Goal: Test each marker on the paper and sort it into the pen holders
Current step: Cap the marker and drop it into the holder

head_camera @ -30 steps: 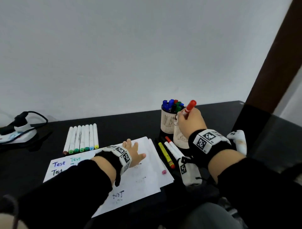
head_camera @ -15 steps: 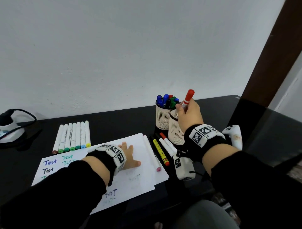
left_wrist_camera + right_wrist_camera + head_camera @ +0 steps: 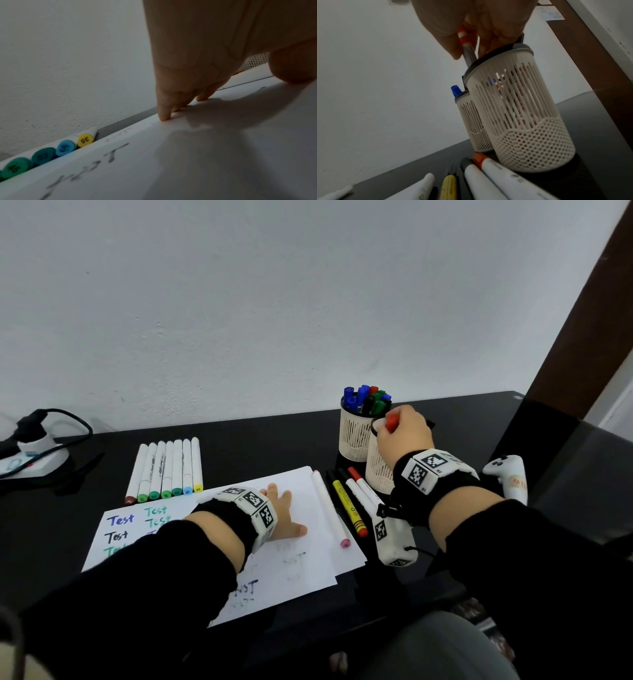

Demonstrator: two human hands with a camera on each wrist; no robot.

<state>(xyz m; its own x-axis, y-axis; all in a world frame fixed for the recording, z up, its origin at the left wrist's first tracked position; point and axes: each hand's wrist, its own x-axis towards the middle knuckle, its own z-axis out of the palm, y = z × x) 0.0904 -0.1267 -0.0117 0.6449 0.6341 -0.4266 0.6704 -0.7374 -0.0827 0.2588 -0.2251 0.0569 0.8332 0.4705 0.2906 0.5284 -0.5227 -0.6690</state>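
My right hand [image 3: 404,429] [image 3: 471,29] pinches a red-capped marker [image 3: 391,421] [image 3: 465,44] whose lower end is inside the near white pen holder [image 3: 378,474] [image 3: 518,108]. Behind it stands a second holder [image 3: 354,433] [image 3: 476,121] packed with blue, green and red markers. My left hand [image 3: 281,515] [image 3: 197,67] lies flat on the white paper [image 3: 291,570] [image 3: 205,162], fingers straight, holding it down. "Test" is written on the sheet several times.
A row of several white markers [image 3: 168,470] lies behind the paper. A pink-tipped marker [image 3: 330,510], a yellow one [image 3: 349,508] and a red-capped one [image 3: 363,491] lie between paper and holders. A white controller [image 3: 510,474] sits right, a power strip [image 3: 24,460] far left.
My right hand has lowered the red-capped marker from above the rim down into the near holder. The left hand has stayed on the paper.
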